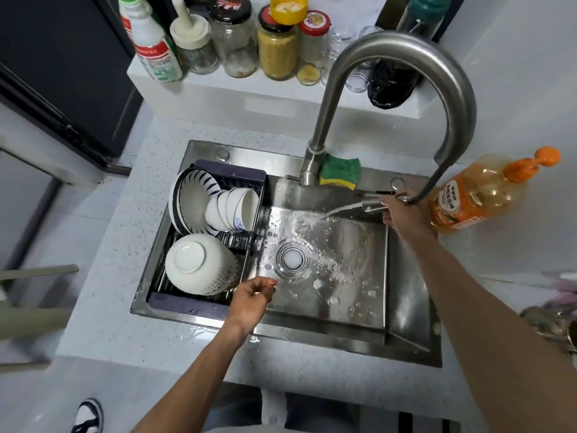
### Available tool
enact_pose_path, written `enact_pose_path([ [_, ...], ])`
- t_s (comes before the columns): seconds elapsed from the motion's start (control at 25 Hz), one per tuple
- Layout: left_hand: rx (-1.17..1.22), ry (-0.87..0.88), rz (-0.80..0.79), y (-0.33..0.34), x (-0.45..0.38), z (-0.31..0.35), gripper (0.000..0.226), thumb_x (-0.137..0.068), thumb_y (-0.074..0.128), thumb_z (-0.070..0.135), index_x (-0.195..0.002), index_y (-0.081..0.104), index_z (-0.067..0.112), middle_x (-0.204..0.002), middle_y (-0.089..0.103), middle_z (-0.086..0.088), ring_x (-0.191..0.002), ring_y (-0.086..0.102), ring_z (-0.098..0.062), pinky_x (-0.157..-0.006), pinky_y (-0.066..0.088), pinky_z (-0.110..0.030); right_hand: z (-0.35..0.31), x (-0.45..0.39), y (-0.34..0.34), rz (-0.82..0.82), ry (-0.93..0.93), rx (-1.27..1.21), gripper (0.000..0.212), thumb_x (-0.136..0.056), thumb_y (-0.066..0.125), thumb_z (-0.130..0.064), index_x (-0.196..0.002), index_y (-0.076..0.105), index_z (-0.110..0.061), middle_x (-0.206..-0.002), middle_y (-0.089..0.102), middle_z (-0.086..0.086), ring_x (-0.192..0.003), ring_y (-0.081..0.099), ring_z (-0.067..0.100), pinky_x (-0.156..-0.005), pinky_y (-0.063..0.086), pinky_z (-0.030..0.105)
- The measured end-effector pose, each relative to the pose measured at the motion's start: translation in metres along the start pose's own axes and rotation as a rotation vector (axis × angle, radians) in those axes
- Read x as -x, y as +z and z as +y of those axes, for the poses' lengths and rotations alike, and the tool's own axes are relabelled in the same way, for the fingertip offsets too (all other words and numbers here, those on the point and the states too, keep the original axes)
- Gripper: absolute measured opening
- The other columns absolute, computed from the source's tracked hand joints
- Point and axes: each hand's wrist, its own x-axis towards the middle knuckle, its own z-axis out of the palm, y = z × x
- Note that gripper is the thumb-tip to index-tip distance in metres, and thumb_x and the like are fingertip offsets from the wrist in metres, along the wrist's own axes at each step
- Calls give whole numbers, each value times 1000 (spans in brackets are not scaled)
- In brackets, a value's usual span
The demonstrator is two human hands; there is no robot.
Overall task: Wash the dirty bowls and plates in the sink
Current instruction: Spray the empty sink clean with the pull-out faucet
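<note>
My right hand (pixel 402 214) grips the pull-out spray head (pixel 373 204) of the steel faucet (pixel 406 76) and water streams leftward onto the wet sink floor (pixel 343 245) near the drain (pixel 293 257). My left hand (pixel 254 296) hovers over the sink's front left with fingers loosely curled and holds nothing. In the dark drying rack (pixel 246 179) at the sink's left stand striped plates (pixel 190 198) on edge, several small white bowls (pixel 232 210) on their sides, and a large white ribbed bowl (pixel 199 264) upside down.
A green and yellow sponge (pixel 340 168) lies behind the faucet base. An orange soap pump bottle (pixel 477 195) stands at the sink's right. Jars and bottles (pixel 237 42) line the raised ledge behind. Speckled counter (pixel 103 307) surrounds the sink.
</note>
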Motion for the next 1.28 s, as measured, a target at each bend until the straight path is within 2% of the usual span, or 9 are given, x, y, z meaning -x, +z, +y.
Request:
enact_pose_path([
  [0.12, -20, 3, 7, -3, 1, -6, 16, -97, 57, 4, -93, 70, 12, -90, 67, -5, -82, 57, -16, -86, 50, -33, 0, 6, 11, 41, 36, -122, 28, -81, 73, -28, -100, 65, -10, -97, 72, 16, -83, 72, 28, -79, 60, 47],
  [0.24, -222, 66, -16, -5, 4, -13, 19, -97, 59, 10, -89, 68, 24, -90, 69, 3, -88, 61, -13, -95, 50, -33, -5, 19, 50, -44, 35, -232, 21, -87, 72, -15, -99, 61, -3, -98, 71, 22, -78, 71, 30, -64, 61, 33],
  [0.32, -489, 108, -75, -8, 7, -19, 14, -98, 57, 18, -98, 69, 25, -94, 72, 1, -88, 66, -15, -90, 55, -35, -9, 33, 71, -108, 62, -303, 21, -88, 71, -13, -102, 58, -5, -92, 70, 21, -71, 69, 29, -55, 60, 27],
  [0.48, -796, 202, -89, -18, 14, -26, 21, -94, 56, 18, -111, 67, 21, -99, 73, -2, -85, 67, -18, -78, 55, -32, -2, 55, 94, -259, 91, -319, 19, -89, 69, -13, -102, 57, -5, -91, 70, 22, -70, 71, 29, -62, 62, 35],
  [0.72, -715, 200, -90, -24, 14, -36, 22, -94, 56, 16, -113, 66, 18, -96, 73, -5, -85, 70, -20, -79, 58, -35, 9, 87, 112, -369, 93, -298, 18, -90, 68, -13, -100, 57, -2, -89, 70, 27, -75, 71, 35, -68, 62, 42],
  [0.88, -619, 180, -87, -25, 14, -37, 25, -93, 55, 8, -114, 67, 16, -90, 68, 4, -79, 66, -14, -73, 55, -25, 14, 92, 114, -368, 87, -265, 25, -90, 69, -16, -104, 59, 0, -87, 71, 26, -79, 72, 38, -72, 62, 47],
  [1.12, -562, 155, -88, -28, 13, -39, 23, -94, 54, 7, -109, 67, 19, -84, 68, 2, -71, 63, -14, -65, 56, -28, 24, 117, 128, -537, 102, -98, 24, -92, 67, -19, -105, 59, -2, -88, 73, 20, -74, 74, 30, -66, 62, 36],
  [1.2, -541, 141, -91, -29, 12, -40, 23, -94, 54, 5, -109, 66, 19, -83, 67, 3, -70, 62, -13, -62, 52, -24, 30, 120, 128, -566, 100, -83, 21, -91, 67, -20, -103, 60, -4, -85, 73, 19, -73, 74, 30, -68, 62, 39],
  [1.28, -518, 125, -94, -33, 12, -41, 23, -94, 55, 5, -107, 66, 20, -83, 66, 3, -71, 61, -14, -64, 54, -31, 35, 117, 122, -533, 104, -57, 18, -91, 68, -19, -101, 61, -6, -82, 74, 17, -71, 74, 29, -69, 62, 42],
])
